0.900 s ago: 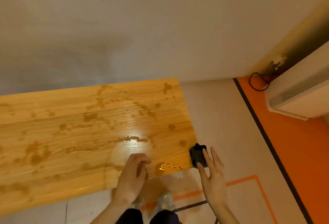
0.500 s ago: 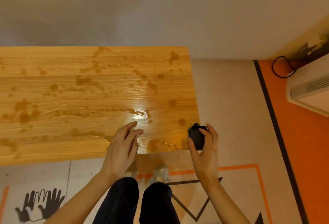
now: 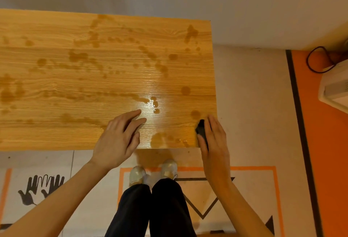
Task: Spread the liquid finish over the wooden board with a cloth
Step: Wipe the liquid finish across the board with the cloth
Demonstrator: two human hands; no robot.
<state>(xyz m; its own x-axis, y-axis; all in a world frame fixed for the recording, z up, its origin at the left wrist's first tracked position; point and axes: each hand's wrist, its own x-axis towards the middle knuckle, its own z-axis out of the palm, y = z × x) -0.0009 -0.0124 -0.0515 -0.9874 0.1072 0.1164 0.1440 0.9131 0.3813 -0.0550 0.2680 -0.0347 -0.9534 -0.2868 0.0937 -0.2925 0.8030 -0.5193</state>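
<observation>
A light wooden board (image 3: 79, 86) fills the upper left, dotted with dark drops and puddles of liquid finish (image 3: 156, 139), with a glossy wet patch near its front right. My left hand (image 3: 120, 138) lies flat on the board's front edge, fingers apart, holding nothing. At the board's front right corner my right hand (image 3: 214, 142) presses a small black cloth (image 3: 201, 131) onto the wood. Most of the cloth is hidden under my palm.
A pale wall runs behind the board. Grey floor with orange and black lines lies to the right. A white appliance (image 3: 335, 90) with a black cable (image 3: 316, 61) sits at the far right. My legs and shoes (image 3: 154, 172) stand below the board's front edge.
My right hand closed on the black cloth at the board's corner and now presses it onto the wood. My left hand flattened on the front edge. The view tilted downwards.
</observation>
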